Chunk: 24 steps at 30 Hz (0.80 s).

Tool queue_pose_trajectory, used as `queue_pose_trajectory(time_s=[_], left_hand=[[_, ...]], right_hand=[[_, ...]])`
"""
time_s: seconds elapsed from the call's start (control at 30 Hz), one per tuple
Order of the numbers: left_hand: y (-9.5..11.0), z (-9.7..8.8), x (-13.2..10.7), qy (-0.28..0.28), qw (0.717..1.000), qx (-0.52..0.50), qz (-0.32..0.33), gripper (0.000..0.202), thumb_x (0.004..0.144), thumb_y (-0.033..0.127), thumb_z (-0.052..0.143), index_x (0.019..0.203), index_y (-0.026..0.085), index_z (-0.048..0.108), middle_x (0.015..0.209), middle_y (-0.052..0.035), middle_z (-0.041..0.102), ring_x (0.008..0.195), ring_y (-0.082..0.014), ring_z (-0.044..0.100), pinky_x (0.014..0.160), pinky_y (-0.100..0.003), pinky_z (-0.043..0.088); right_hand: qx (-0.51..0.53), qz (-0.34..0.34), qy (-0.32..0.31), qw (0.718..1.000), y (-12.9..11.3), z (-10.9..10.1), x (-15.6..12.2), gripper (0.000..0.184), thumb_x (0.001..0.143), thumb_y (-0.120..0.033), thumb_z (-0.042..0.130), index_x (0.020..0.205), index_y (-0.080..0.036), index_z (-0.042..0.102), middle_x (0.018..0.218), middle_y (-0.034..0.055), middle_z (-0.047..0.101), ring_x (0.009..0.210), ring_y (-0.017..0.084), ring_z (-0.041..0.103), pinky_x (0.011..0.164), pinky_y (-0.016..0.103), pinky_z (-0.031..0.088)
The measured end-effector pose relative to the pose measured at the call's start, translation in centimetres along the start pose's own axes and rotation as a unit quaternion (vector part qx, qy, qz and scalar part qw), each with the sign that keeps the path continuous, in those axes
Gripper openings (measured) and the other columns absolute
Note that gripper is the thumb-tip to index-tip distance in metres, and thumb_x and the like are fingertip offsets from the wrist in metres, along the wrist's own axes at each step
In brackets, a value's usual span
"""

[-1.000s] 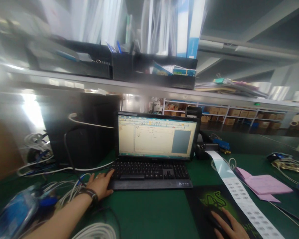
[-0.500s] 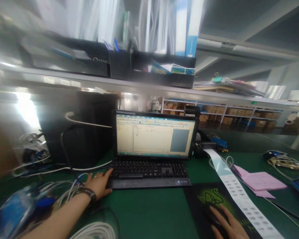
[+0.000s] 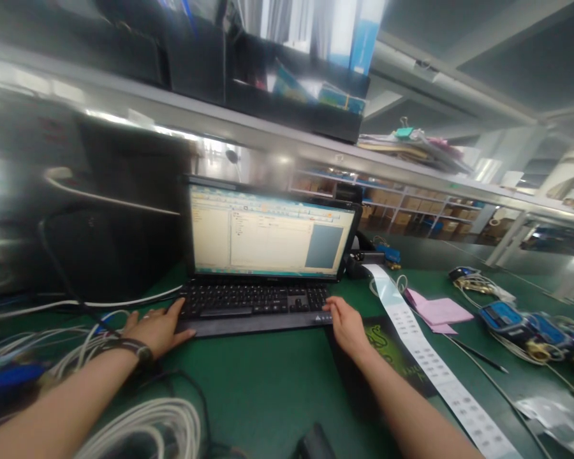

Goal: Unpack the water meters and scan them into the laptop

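Note:
A black keyboard (image 3: 263,322) lies on the green tabletop in front of a lit monitor (image 3: 272,229). At its left end rests my left hand (image 3: 155,331), fingers spread, with the index finger and thumb touching the keyboard's corner. My right hand (image 3: 347,325) is at the opposite end, its fingers curled onto the keyboard's right edge; the fingertips are partly hidden. Under and beside the right forearm is a black mouse pad (image 3: 402,360) with a green print. The mouse cannot be made out.
Coiled white cables (image 3: 143,427) lie at front left. A long label strip (image 3: 425,357), pink paper (image 3: 440,312) and blue devices with cables (image 3: 511,325) occupy the right side. A dark object (image 3: 316,443) shows at the bottom edge. Above the monitor runs a shelf (image 3: 287,150) holding folders.
My right hand has left the mouse area and moved up and left to the keyboard's right end. My left hand stays at the left end. The camera view has shifted and tilted.

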<state>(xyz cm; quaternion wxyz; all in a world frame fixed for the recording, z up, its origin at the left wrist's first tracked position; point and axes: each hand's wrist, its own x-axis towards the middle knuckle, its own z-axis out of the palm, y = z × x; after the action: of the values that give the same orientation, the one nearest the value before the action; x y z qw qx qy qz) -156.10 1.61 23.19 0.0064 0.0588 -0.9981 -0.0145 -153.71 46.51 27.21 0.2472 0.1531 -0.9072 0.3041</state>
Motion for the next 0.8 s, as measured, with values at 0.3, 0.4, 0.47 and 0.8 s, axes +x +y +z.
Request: queue_pose_trajectory(time_s=[0.3,0.4,0.47,0.8], left_hand=[[0.3,-0.1,-0.3,0.013,1.0,0.004,-0.004,0.084,0.08,0.057,0.045,0.146,0.013,0.02,0.122,-0.0225,0.053,0.118,-0.0405,0.043,0.102,-0.063,0.02],[0.1,0.2,-0.1,0.013,1.0,-0.005,0.0,0.086,0.078,0.059,0.046,0.146,0.012,0.021,0.121,-0.0238,0.053,0.118,-0.0422,0.043,0.101,-0.064,0.02],[0.0,0.3,-0.1,0.012,1.0,-0.003,-0.003,0.088,0.076,0.06,0.047,0.145,0.012,0.022,0.12,-0.0242,0.053,0.117,-0.0424,0.043,0.101,-0.063,0.02],[0.3,-0.2,-0.7,0.008,1.0,0.022,-0.005,0.088,0.076,0.058,0.045,0.146,0.012,0.02,0.123,-0.0227,0.052,0.119,-0.0393,0.043,0.102,-0.062,0.021]], right_hand=[[-0.106,-0.005,-0.019,0.994,0.8,5.0,3.5,0.021,0.092,-0.018,0.037,0.095,-0.018,0.057,0.092,0.0058,0.067,0.092,0.022,0.056,0.083,0.033,0.038],[-0.121,-0.014,-0.019,0.992,0.6,4.9,2.8,0.023,0.092,-0.016,0.036,0.094,-0.018,0.059,0.096,0.0079,0.064,0.099,0.023,0.053,0.085,0.034,0.037],[-0.135,-0.013,-0.017,0.991,0.5,4.6,2.1,0.025,0.092,-0.015,0.035,0.097,-0.017,0.059,0.099,0.0092,0.063,0.101,0.023,0.052,0.087,0.035,0.037],[-0.177,-0.046,0.048,0.982,3.7,-3.7,-6.1,0.022,0.093,-0.031,0.043,0.106,-0.02,0.057,0.105,0.0071,0.063,0.1,0.022,0.056,0.088,0.04,0.044]])
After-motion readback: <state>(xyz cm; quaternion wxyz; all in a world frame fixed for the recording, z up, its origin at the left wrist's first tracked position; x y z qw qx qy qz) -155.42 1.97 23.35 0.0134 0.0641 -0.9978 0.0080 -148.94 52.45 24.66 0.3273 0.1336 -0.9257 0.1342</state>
